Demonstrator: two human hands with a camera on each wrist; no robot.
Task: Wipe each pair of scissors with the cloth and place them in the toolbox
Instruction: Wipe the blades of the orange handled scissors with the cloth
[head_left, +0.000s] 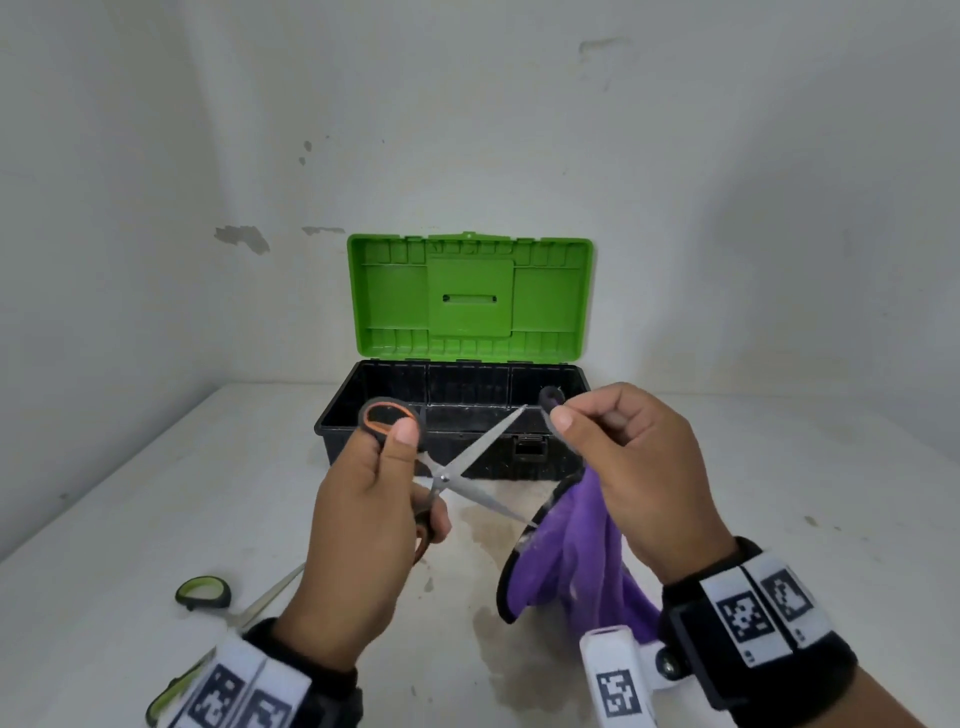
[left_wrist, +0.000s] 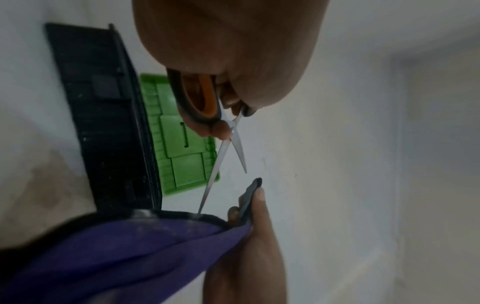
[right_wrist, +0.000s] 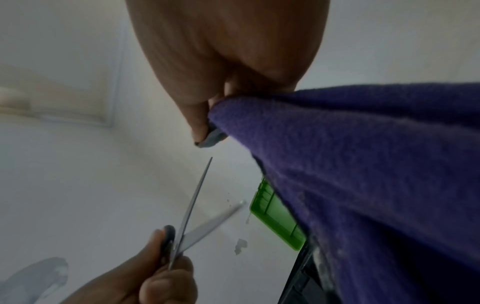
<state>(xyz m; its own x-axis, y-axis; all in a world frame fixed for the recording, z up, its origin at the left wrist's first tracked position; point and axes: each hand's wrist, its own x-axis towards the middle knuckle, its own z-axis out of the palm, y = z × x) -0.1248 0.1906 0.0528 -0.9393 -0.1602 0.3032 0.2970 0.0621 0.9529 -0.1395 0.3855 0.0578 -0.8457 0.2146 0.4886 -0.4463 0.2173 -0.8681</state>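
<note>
The left hand (head_left: 363, 525) is curled round the handles of the orange-and-black scissors (head_left: 441, 475), thumb pressed on the upper loop, and holds them in the air with the blades spread wide in an X. One blade tip points up toward the right hand; the other points down and right, and its tip touches the edge of the purple cloth (head_left: 576, 556). The right hand (head_left: 634, 467) pinches the cloth's dark-trimmed edge between thumb and bent fingers, with the rest of the cloth hanging below it.

Both hands are above a white table (head_left: 130, 493), stained brownish near the middle. On the far side of the table stands the toolbox (head_left: 467, 415), a black tub with its green lid (head_left: 470, 296) standing open against a plain white wall (head_left: 208, 130) with chipped patches. A second pair, the green-handled scissors (head_left: 208, 595), lies on the table at the near left.

The green-handled pair is partly hidden behind the left wrist. The toolbox interior is dark, and I cannot tell what it holds. The wrist views are blurred.
</note>
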